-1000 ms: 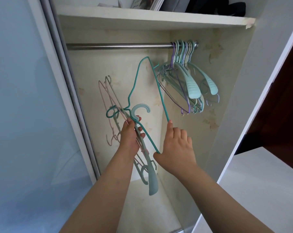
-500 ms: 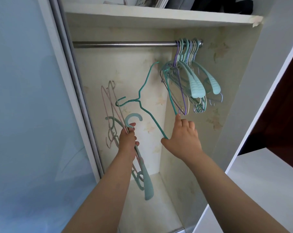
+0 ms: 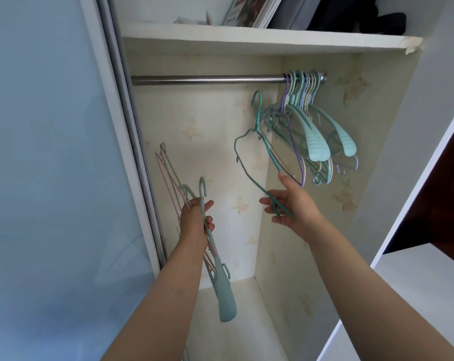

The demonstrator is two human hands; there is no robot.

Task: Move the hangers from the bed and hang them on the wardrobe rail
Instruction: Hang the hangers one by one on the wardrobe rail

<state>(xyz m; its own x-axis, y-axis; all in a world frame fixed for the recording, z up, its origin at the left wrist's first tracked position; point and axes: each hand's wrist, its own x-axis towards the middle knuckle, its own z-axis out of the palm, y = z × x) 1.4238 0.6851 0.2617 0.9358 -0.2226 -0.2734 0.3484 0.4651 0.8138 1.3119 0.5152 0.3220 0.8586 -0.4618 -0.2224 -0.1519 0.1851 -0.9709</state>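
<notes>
Right hand pinching the lower corner of a teal wire hanger, hook up, just below and left of the rail, not yet on it. Left hand closed around a bundle of hangers low at the left, near the sliding door. Likely light, thin and springy, prone to swinging and snagging on the hung cluster at the rail's right end. Better steadied nearer the neck for hooking.

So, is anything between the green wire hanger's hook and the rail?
Nothing visible. The green wire hanger in the right hand has its hook just below a bare stretch of rail, left of the hung hangers.
</notes>
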